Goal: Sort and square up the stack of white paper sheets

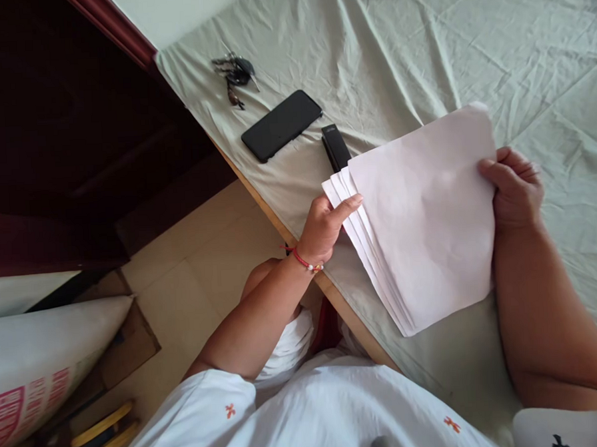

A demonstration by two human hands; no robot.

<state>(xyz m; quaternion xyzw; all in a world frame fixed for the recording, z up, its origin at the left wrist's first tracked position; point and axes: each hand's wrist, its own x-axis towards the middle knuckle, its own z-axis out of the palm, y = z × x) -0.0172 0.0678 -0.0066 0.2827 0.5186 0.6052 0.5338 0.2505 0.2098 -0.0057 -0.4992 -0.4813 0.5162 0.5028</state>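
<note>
A stack of white paper sheets [428,217] is held above the cloth between both hands, its left edges fanned out in steps. My left hand [323,225], with a red beaded bracelet at the wrist, is closed on the left edge, thumb on top and the other fingers hidden underneath. My right hand [517,186] pinches the right edge, its thumb on the top sheet. Just beyond the stack's upper left corner lies a black stapler [335,147], partly covered by the paper.
A black phone [281,125] and a bunch of keys [235,73] lie on the pale green cloth [544,50]. The bed-like surface has a wooden edge [257,192] along my left. A white printed sack [50,356] and yellow handles [104,427] are on the floor at lower left.
</note>
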